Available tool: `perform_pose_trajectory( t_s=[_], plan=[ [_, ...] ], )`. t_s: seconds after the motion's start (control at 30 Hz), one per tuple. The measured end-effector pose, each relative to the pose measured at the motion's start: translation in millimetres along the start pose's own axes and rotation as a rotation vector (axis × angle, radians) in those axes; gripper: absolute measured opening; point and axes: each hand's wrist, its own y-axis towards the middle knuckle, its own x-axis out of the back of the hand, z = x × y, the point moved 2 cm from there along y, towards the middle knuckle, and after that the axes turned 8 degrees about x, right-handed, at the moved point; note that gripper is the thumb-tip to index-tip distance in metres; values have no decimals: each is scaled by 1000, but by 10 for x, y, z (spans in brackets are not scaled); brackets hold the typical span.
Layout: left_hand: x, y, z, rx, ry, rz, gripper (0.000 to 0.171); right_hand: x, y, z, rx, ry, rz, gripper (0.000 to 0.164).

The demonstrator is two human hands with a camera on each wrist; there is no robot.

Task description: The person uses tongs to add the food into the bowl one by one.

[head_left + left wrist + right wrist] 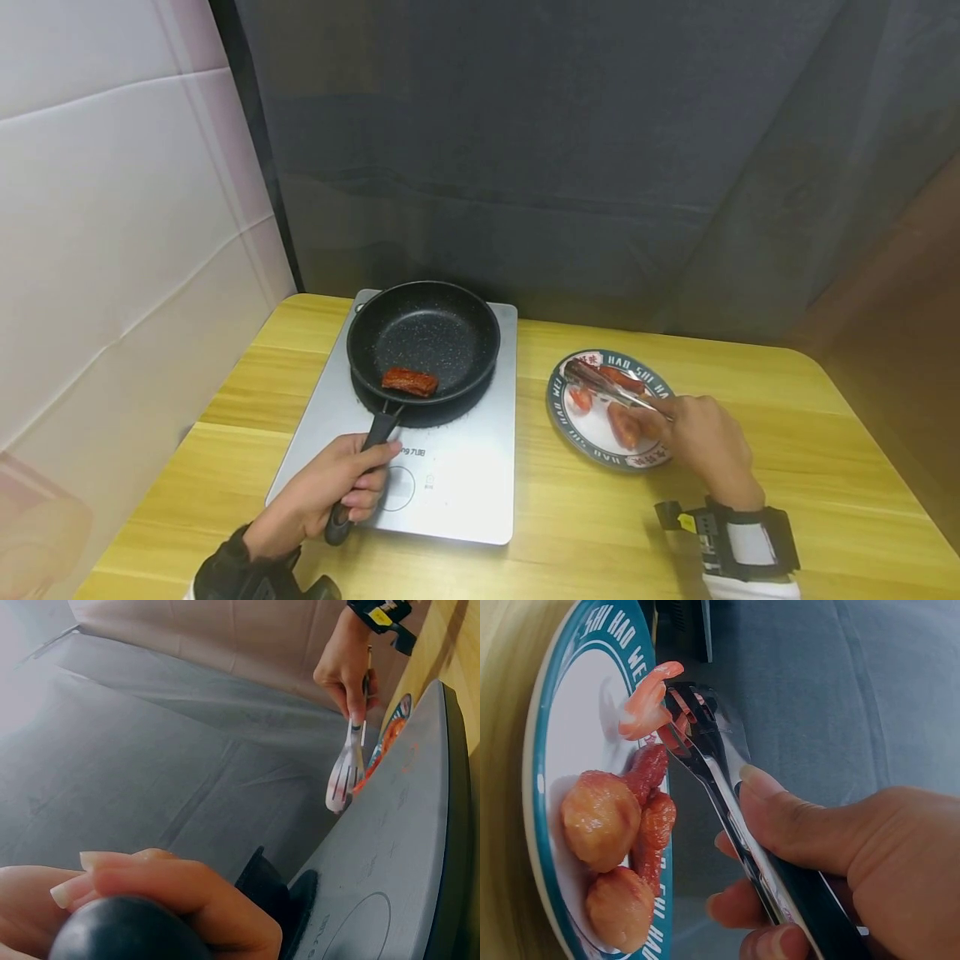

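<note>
My left hand [330, 487] grips the black handle of a frying pan [435, 333] over a silver induction cooker [457, 500]. One reddish-brown piece of meat [409, 382] lies inside, at the pan's near side. In my right hand [705, 442] is a pair of metal tongs [739, 832], its tips angled left over a plate [558, 404] with a teal lettered rim. Right at those tips, in the right wrist view, is a pink-and-white shrimp-like piece [645, 709]. Two rounded orange pieces of food [600, 821] and dark red strips [646, 769] lie beside it on the plate.
Cooker and plate stand on a yellow wood-grain table [570, 533], the plate to the cooker's right. A dark grey cloth [525, 167] hangs behind the table. White panelling [120, 233] rises on the left, a brown surface [907, 333] on the right.
</note>
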Motion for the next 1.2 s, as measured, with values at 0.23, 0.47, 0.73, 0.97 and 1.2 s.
perform_pose_trajectory(
  t_s=[0.23,0.47,0.73,0.97,1.2],
  plan=[
    [3,1,1,1,6,-7,27,62,0,51,-38,39,-31,37],
    [-2,-2,3,2,17,-22,27,166,10,201,28,59,-157,35],
    [-6,7,3,4,14,-25,27,310,92,445,148,55,-281,32],
    [-7,14,3,0,4,-38,25,430,263,653,321,25,-349,29],
    [-20,19,8,1,9,-41,25,531,476,935,404,-18,-311,27]
  ],
)
